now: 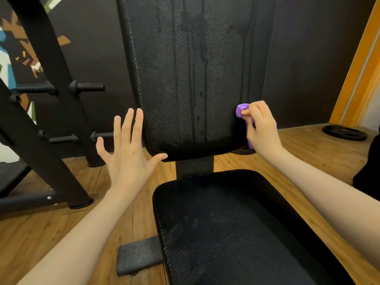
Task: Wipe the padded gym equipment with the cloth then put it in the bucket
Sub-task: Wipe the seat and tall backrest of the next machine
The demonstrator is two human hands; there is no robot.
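A black padded backrest [191, 79] stands upright in the middle, with wet streaks running down its surface. Below it lies the black padded seat [230, 227]. My right hand [262, 128] grips a bunched purple cloth [241, 110] and holds it against the lower right edge of the backrest. My left hand [127, 149] is spread flat with straight fingers beside the lower left edge of the backrest, its thumb touching the pad's bottom corner. No bucket is in view.
A black plate rack [51, 112] with pegs stands at the left on the wooden floor [41, 233]. A black weight plate [345, 132] lies on the floor at the right. The bench's foot [137, 256] sticks out at the lower left of the seat.
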